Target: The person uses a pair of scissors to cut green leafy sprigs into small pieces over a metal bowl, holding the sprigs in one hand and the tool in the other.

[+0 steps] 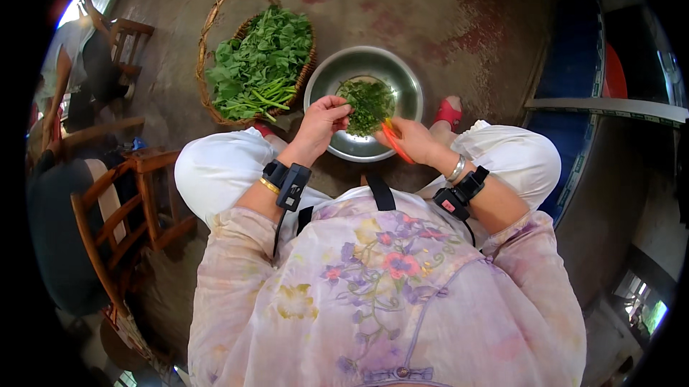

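A wide metal basin stands on the floor between my feet, with cut green pieces in its bottom. Over its left rim is my left hand, thumb and fingers pinched together; whatever is between them is too small to tell. My right hand is closed around orange-handled scissors at the basin's near right rim. The scissors' blades are hard to see against the greens. Just left of the basin, a woven basket is heaped with leafy green stems.
The basket's tall handle arches on its left side. Wooden chairs stand at the left, with other people sitting there. A blue panel and a pale bar are at the right. My knees flank the basin.
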Demonstrator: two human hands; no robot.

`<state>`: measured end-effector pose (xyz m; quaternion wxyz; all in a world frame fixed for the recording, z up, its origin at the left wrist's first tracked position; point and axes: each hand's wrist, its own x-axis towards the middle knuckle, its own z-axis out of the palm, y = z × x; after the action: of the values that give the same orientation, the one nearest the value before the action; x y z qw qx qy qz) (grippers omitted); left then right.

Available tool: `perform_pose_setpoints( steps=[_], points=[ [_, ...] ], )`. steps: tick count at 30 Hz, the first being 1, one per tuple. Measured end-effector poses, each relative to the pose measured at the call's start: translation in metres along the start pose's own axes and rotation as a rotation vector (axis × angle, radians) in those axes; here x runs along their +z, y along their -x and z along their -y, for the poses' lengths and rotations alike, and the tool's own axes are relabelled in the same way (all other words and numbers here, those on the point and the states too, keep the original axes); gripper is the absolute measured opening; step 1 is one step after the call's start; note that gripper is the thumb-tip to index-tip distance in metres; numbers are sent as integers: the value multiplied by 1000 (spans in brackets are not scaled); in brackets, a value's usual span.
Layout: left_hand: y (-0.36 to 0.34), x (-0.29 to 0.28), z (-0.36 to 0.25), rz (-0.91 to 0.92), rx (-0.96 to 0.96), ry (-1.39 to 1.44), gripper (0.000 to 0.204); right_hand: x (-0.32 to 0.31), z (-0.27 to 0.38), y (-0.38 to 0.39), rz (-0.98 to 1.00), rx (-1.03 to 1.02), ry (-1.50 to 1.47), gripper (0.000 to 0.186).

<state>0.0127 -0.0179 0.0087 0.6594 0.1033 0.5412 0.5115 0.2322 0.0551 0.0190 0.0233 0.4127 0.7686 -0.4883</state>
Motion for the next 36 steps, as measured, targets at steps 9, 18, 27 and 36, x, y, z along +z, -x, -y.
perform_pose_setpoints(
  steps=[9,18,27,36],
  points=[
    [-3,2,5,28,-12,-70,7,-3,3,-4,30,3,103,60],
    [-5,1,2,16,-35,29,6,-2,3,2,-28,-24,77,61],
    [0,4,1,57,-72,32,5,-1,7,2,2,-34,111,57],
    [0,1,0,25,-51,43,8,-2,5,3,-70,-45,113,55]
  ],
)
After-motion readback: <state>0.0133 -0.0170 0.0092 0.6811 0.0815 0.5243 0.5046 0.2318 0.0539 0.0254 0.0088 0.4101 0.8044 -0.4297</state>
